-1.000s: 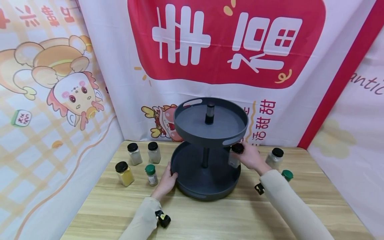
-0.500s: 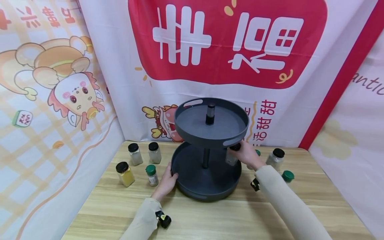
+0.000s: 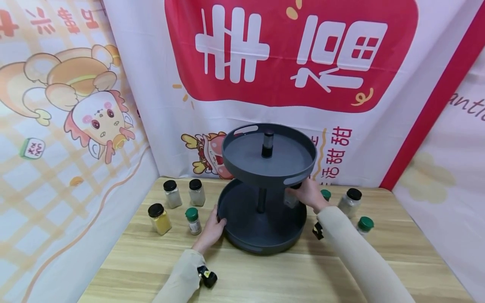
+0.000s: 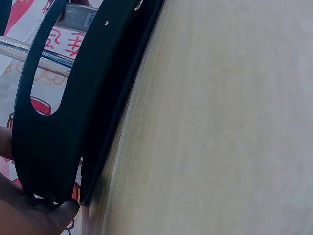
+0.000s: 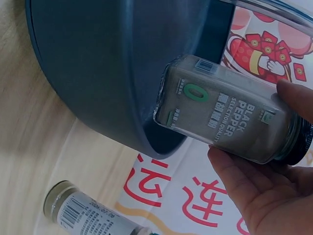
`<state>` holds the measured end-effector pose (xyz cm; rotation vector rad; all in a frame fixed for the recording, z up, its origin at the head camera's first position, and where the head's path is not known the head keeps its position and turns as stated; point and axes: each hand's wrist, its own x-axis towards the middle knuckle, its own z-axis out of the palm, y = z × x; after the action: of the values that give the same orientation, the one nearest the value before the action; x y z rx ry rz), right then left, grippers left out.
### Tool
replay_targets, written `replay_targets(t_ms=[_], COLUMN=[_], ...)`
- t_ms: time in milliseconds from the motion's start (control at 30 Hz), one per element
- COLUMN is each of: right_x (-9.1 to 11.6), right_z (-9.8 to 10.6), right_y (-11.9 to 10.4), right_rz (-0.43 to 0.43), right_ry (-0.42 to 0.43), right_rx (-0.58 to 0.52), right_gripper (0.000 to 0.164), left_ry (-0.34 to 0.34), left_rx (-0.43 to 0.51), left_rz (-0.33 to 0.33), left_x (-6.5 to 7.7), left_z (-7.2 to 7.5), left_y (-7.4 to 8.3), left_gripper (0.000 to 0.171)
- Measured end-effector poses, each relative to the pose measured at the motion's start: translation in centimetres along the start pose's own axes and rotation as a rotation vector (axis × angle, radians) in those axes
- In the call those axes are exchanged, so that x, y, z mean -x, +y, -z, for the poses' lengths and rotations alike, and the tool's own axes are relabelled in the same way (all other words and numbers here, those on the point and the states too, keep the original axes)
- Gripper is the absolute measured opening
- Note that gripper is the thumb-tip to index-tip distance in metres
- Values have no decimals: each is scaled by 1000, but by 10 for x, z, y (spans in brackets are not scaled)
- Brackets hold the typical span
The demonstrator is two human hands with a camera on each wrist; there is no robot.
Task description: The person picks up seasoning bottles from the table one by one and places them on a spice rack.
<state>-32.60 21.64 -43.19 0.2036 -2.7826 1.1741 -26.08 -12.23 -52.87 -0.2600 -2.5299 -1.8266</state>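
Right now, the table (image 3: 242, 277) is bearing the whole arrangement. The two-tier rack (image 3: 267, 179) is standing on it, its upper tray (image 3: 289, 153) hanging over the lower tray (image 3: 246, 227) and leaving limited headroom between. My left hand (image 3: 212, 229) is clamping the lower tray's edge; if that grip were slackening, I suspect a push from the other side could be swivelling or sliding everything. My right hand (image 3: 310, 194) is pinching the pepper jar (image 5: 220, 107) near its lid, holding it beneath the upper tray, over the lower tray's right side; I can't tell whether its base is touching anything. Its smooth, clear sides could be slipping through too light a pinch, and any lifting could be knocking its black cap (image 5: 297, 144) overhead. Beyond my right hand, a small green-capped bottle (image 3: 326, 195) is standing nearby; a careless withdrawal could be toppling it.
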Motion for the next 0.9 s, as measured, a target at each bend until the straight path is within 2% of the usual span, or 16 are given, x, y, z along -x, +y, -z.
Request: replay_targets(t_ms=[200,400,533,667,767,900], right_x=[-8,-15,-17,-17,-19,-21], right_z=[-4,-7,-9,-12,-14,-15], right_y=[5,11,12,12,12,13], right_rz=[13,62,82,101,124,141], right_ry=[-16,-6,6,31,47,61], right_rx=[34,80,40,8,8,4], right_gripper=[76,79,81,87,91,96], left_ry=[-12,-6,-24,-39,-27,-17], left_rx=[-12,-14,-1,1,-17,-19], left_rz=[26,63,64,57,51,52], left_x=[-1,-1,2,1,-1,-1], left_z=[1,1,4,4,2,1], left_y=[1,2,8,5,-2,0], left_gripper=[64,64,64,64,63,63])
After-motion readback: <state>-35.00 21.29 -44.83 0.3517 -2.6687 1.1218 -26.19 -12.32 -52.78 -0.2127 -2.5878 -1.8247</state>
